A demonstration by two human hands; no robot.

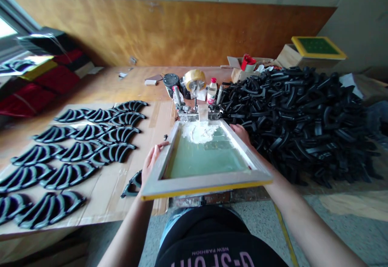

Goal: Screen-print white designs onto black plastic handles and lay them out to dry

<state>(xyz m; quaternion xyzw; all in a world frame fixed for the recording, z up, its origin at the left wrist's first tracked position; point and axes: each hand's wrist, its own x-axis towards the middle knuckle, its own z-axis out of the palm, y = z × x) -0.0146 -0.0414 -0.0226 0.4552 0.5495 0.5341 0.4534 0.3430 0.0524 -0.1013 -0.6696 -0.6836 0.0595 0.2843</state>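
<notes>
A screen-printing frame (209, 183) is tilted above the bench in front of me, with white paste (198, 133) spread at the far end of its green mesh (206, 158). My left hand (150, 161) is at the frame's left edge, its fingers bent and partly hidden by it. Near that hand lies a curved, slotted black plastic part (132, 185). Beyond the right edge, my right hand (241, 133) has its fingers curled in toward the frame, close to the heap of black parts. What either hand grips is hidden. A small black piece (165, 137) shows beside my left fingers.
Rows of slotted black parts (68, 172) lie on cardboard (106, 190) at left. A big heap of black plastic parts (312, 117) covers the right side. Behind the frame stand a clamp (201, 113), a tape roll (195, 80), a red-capped bottle (211, 92) and a black can (171, 83).
</notes>
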